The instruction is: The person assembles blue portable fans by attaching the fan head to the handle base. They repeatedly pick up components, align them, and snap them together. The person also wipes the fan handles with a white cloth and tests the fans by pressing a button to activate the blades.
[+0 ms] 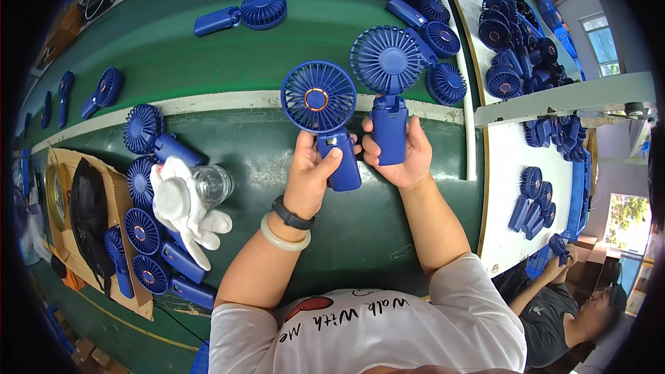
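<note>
Two blue handheld fans are held up side by side over the green work surface. My left hand (312, 172) is wrapped round the handle of one handheld fan (318, 97), its thumb on the front by a small lit display. That fan's round grille with a copper-coloured ring faces up. Around the handle of the other handheld fan (390, 62), my right hand (400, 149) is closed, with fingers at both sides. This second fan shows a plain hub, and its head stands above a hinge. The two fan heads are close together.
On the green conveyor belt (173, 55) lie more blue fans (263, 10), with several clustered at the right. At left, a white glove (181, 201) and a clear jar (213, 185) sit beside fans and a cardboard tray (66, 159). A white table (499, 221) with fans and a co-worker (554, 312) are at right.
</note>
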`<state>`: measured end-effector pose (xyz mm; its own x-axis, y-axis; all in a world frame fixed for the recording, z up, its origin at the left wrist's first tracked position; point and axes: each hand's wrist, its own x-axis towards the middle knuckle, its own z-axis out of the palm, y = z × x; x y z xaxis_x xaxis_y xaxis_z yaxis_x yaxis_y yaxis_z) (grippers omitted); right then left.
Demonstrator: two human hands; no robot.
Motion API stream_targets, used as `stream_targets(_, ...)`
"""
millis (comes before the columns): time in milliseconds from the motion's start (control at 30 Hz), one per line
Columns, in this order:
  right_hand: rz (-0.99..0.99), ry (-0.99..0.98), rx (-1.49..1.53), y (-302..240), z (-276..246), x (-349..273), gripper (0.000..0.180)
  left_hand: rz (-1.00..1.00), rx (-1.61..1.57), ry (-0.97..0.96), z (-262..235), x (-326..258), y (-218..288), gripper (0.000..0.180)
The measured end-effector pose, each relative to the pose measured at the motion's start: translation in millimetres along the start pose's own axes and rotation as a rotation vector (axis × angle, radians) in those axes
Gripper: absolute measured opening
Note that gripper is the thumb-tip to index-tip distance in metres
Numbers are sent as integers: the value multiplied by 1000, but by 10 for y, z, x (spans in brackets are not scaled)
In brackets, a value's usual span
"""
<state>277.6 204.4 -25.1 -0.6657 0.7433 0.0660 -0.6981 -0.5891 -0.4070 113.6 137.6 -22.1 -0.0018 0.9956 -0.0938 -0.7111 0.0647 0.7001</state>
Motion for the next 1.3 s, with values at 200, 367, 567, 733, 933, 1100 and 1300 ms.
stream_targets(200,1,-29,-54,16,5,17,64,15,11,-7,2,-8,19,51)
stream_targets(367,-10,67,53,-6,34,-30,66,19,33,13,14,-16,-9,50)
stream_targets(567,17,-29,85,-12,-13,-21,68,-1,39,-3,-10,-22,-3,51)
stream_targets(733,7,3,79,-27,7,-26,67,18,60,-25,-13,-13,-2,48)
stream_targets(933,-17,-20,89,-27,-18,-19,68,48,63,-37,-7,-6,-34,50)
stream_targets(1100,-34,-6,30,-35,-5,9,65,42,39,-30,-2,-8,-35,50)
stream_targets(1300,-58,53,-185,-58,-48,16,58,16,37,-25,8,-8,-13,51)
